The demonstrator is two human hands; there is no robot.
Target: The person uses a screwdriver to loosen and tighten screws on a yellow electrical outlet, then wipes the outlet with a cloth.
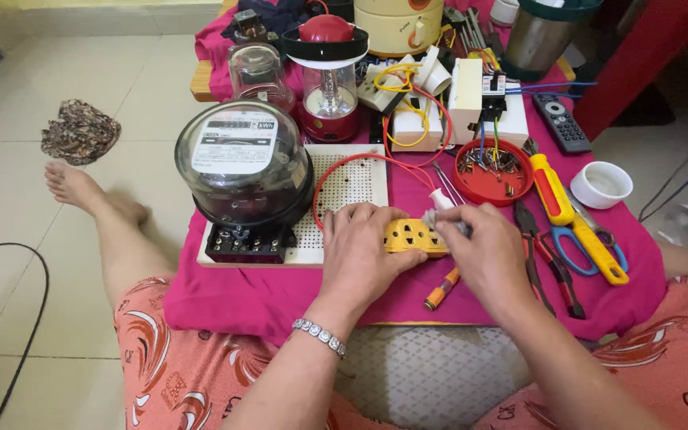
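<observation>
A yellow socket plate [414, 236] is gripped at its near left edge by the left hand [360, 251], whose fingers are curled down over it and pressed against the pink cloth [280, 295]. The right hand [483, 251] is closed in a pinch on a small white plug-like piece [442, 201], held just above the plate's right end; whether the piece already touches the plate cannot be told.

The plate lies on the cloth at the near edge of the low table, just beside the white perforated board [352, 187] on which a glass-domed electricity meter [242, 163] is mounted. A red wire [344, 163] is looped over the board. An orange-handled tester screwdriver [441, 290] lies just in front of the plate, and pliers [543, 255] and scissors [579, 243] are laid to the right.

The step in hand is judged to be the fitting of the white piece to the plate. A steady hold from the left hand and careful alignment from the right seem called for.
</observation>
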